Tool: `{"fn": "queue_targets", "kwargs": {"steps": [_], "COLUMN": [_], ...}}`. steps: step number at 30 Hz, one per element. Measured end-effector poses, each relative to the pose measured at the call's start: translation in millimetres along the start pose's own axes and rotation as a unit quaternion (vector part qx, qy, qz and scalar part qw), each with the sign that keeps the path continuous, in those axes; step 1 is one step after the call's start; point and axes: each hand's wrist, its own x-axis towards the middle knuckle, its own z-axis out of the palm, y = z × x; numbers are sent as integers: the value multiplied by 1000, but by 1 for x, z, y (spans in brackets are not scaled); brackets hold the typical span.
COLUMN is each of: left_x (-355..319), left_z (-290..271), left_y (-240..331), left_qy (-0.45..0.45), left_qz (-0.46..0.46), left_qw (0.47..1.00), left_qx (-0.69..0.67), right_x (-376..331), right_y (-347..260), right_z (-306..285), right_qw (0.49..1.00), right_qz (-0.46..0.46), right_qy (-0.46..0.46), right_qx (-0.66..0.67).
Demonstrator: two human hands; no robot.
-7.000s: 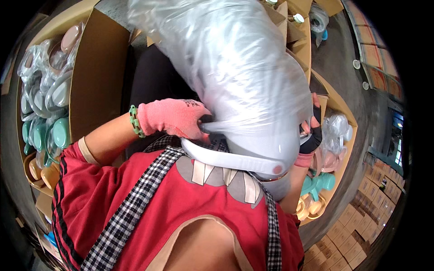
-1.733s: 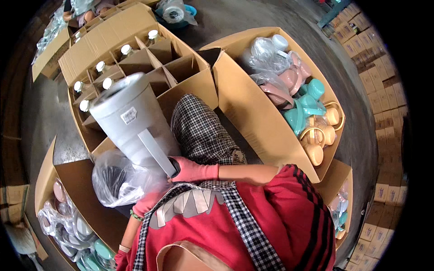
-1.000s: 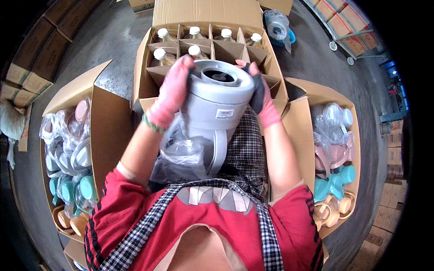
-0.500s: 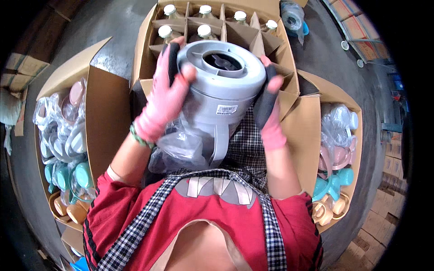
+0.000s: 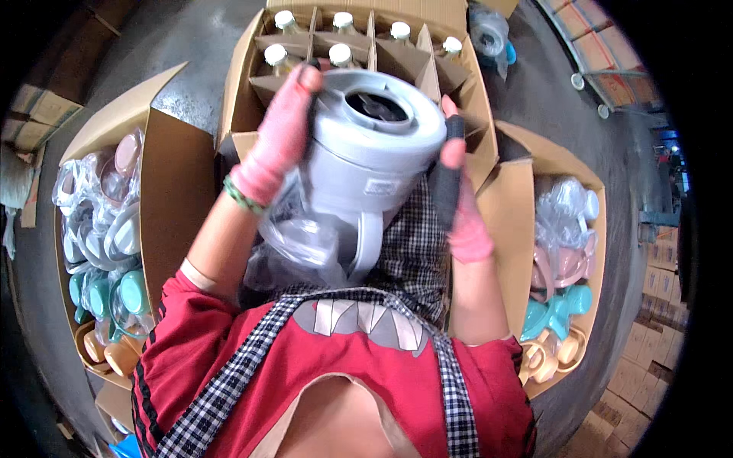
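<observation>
Between my two hands is a grey plastic jug (image 5: 359,168), tilted so its round top with a dark central opening shows. A curved handle hangs from its near side, and a small white label sits on its wall. My left hand (image 5: 286,126), in a pink and black glove, is closed on the jug's left rim. On the right side, my right hand (image 5: 458,191) presses its gloved fingers and thumb against the jug. Crumpled clear plastic (image 5: 301,244) lies at the jug's lower left, over my checked apron.
Ahead stands a divided carton (image 5: 244,114) with several white-capped bottles (image 5: 340,55). Open boxes to the left (image 5: 179,191) and right (image 5: 496,252) hold pink, grey, teal and orange plastic parts. A plastic-wrapped item (image 5: 489,34) lies on the floor beyond.
The jug has turned and tipped slightly between my hands. My left hand has shifted up around the rim, its thumb now near the top edge. My right hand stays at the right side.
</observation>
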Motion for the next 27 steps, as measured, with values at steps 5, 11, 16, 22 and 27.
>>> {"fn": "queue_targets", "kwargs": {"steps": [5, 11, 16, 22, 27], "left_x": [-57, 9, -52, -45, -22], "left_z": [48, 3, 35, 55, 14], "left_y": [39, -6, 44, 53, 34], "left_qy": [-50, 55, -30, -54, 14], "left_qz": [301, 93, 323, 350, 233], "left_qw": [833, 992, 859, 799, 930], "left_qx": [461, 69, 397, 486, 284], "right_x": [54, 18, 51, 51, 29], "right_y": [28, 14, 42, 39, 42], "right_z": [-45, 11, -39, -73, 3], "right_qw": [982, 973, 976, 976, 992], "right_qz": [121, -104, 62, 95, -80], "right_qy": [124, 72, 208, 144, 89], "right_qx": [73, -193, 8, -136, -49]}}
